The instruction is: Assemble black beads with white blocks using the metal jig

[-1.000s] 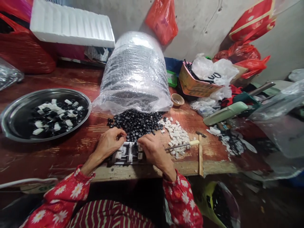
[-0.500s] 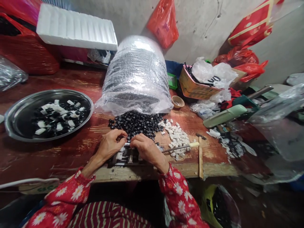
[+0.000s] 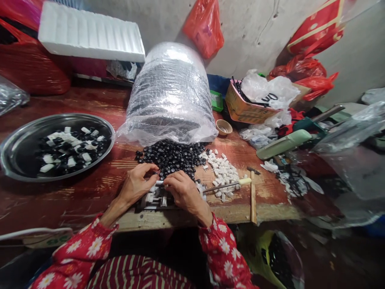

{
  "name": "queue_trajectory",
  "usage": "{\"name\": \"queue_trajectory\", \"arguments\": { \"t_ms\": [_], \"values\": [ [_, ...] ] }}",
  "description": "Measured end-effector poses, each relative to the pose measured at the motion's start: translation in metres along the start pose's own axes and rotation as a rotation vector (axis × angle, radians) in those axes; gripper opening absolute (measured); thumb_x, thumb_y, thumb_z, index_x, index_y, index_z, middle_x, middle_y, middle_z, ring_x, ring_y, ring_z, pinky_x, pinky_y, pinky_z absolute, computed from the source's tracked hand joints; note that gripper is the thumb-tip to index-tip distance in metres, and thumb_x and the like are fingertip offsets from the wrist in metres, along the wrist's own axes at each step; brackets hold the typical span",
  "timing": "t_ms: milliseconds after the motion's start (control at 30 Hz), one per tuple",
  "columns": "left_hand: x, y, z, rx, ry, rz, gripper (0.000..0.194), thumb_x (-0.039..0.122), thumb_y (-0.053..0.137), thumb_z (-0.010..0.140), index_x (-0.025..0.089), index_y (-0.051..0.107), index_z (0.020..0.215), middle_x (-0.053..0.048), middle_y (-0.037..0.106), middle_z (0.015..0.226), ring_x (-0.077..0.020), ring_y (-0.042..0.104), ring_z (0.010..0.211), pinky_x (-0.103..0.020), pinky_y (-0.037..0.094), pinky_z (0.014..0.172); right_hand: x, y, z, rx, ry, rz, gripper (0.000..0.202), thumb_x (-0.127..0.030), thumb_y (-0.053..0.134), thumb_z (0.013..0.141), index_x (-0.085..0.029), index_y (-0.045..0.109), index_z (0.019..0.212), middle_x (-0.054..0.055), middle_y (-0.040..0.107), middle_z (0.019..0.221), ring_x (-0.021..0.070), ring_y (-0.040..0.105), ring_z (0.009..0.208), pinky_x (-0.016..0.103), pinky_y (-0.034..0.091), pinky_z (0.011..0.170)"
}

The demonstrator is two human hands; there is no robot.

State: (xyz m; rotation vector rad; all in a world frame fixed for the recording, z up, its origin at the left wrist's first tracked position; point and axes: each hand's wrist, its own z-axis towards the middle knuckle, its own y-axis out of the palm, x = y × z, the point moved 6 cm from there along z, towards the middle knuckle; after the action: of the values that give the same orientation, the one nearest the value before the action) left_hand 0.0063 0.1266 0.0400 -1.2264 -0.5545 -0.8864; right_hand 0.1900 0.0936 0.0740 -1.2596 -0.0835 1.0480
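My left hand is at the left end of a small metal jig on the table's front edge. Its fingers are bent towards the thumb, and anything between them is too small to name. At the jig's right side, my right hand is closed, its fingertips pressed together over the top and hiding what they hold. A heap of round black plastic parts lies just beyond both hands. To the right of it are many small white plastic pieces. A metal rod with a pale yellow handle sticks out right of the jig.
A steel tray with black and white parts stands left. Behind the heap sits a big plastic-wrapped bundle. A hammer lies right, near the table edge. Farther back are a paper bowl and a filled carton.
The whole view has shifted slightly, so things sit a little farther left. My left hand's fingertips have moved slightly away from the right hand, and more of the jig shows between them.
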Motion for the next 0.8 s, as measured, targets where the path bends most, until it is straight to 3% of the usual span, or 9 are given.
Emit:
{"name": "queue_trajectory", "arguments": {
  "t_ms": [233,367,500,633,800],
  "values": [
    [0.006,-0.007,-0.005,0.024,0.020,-0.041,0.024,0.038,0.064,0.091,0.022,0.076,0.105,-0.005,0.077,0.106,-0.0200,0.072,0.094,-0.031,0.058,0.081,0.005,0.003,-0.007,0.136,0.079,0.127,0.012,-0.013,0.066,0.100,-0.023,0.070,0.106,0.004,0.078,0.109,0.0210,0.064,0.102,0.038,0.050,0.096],
    [0.014,-0.012,-0.011,-0.003,0.054,-0.078,0.022,0.034,0.066,0.093,0.023,0.075,0.109,-0.004,0.075,0.107,-0.0171,0.070,0.089,-0.028,0.059,0.074,0.004,0.004,-0.007,0.126,0.118,0.146,0.017,-0.008,0.065,0.098,-0.023,0.070,0.099,0.002,0.078,0.105,0.0208,0.063,0.100,0.037,0.048,0.096],
    [0.023,-0.017,-0.017,-0.036,0.180,-0.057,0.019,0.028,0.065,0.095,0.023,0.072,0.112,-0.004,0.074,0.108,-0.0185,0.069,0.097,-0.029,0.059,0.081,0.005,0.003,-0.007,0.114,0.154,0.154,0.022,-0.003,0.068,0.094,-0.024,0.071,0.095,-0.001,0.079,0.099,0.0197,0.062,0.096,0.036,0.046,0.094],
    [0.031,-0.023,-0.024,-0.034,0.335,0.036,0.020,0.021,0.064,0.096,0.022,0.069,0.115,-0.004,0.075,0.107,-0.0199,0.066,0.103,-0.034,0.055,0.093,0.006,0.002,-0.008,0.101,0.156,0.142,0.017,-0.009,0.074,0.096,-0.025,0.073,0.102,0.000,0.080,0.106,0.0218,0.061,0.101,0.038,0.047,0.095],
    [0.042,-0.024,-0.030,-0.084,0.437,0.121,0.019,0.016,0.061,0.097,0.020,0.068,0.113,-0.004,0.073,0.103,-0.0203,0.062,0.101,-0.035,0.051,0.092,0.004,0.002,-0.008,0.113,0.089,0.145,0.014,-0.014,0.069,0.101,-0.025,0.074,0.109,0.003,0.079,0.110,0.0243,0.059,0.106,0.042,0.049,0.097]
  ]
}}
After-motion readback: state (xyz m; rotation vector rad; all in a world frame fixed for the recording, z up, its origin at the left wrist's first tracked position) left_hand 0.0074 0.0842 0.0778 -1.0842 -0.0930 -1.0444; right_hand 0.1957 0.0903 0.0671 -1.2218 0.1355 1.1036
